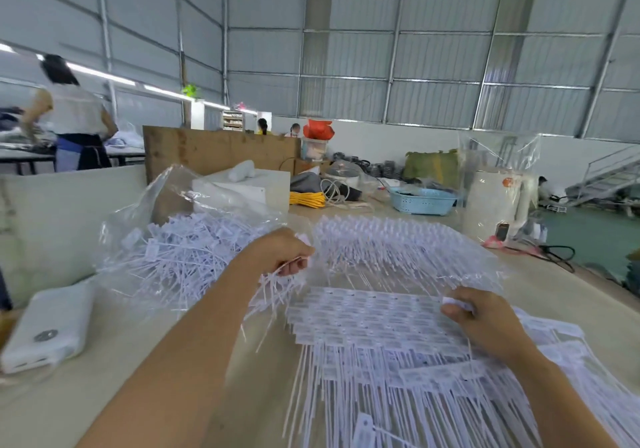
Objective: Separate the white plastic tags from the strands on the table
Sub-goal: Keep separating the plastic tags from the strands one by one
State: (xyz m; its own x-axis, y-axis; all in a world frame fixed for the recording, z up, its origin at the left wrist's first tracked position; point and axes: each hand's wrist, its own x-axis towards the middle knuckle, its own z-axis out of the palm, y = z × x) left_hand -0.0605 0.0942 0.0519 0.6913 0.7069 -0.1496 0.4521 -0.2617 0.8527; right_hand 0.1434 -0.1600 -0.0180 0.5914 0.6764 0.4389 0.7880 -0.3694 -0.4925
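Lying flat mid-table, the sheet of white tags (374,319) runs its rows left-right, strands toward the person. Right hand (485,323) pinches 1 tag at the sheet's right edge, nearest. Left hand (287,253) grips a bundle of strands (273,291), just beside the loose pile in the clear bag (187,246). Bare table (138,378) front-left.

Left hand (282,253) gripping loose white tags (277,288), right hand (481,319) pinching tag sheet (367,319)

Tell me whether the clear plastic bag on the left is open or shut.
Open: the clear plastic bag gapes toward the hands, loose white tags spilling out.
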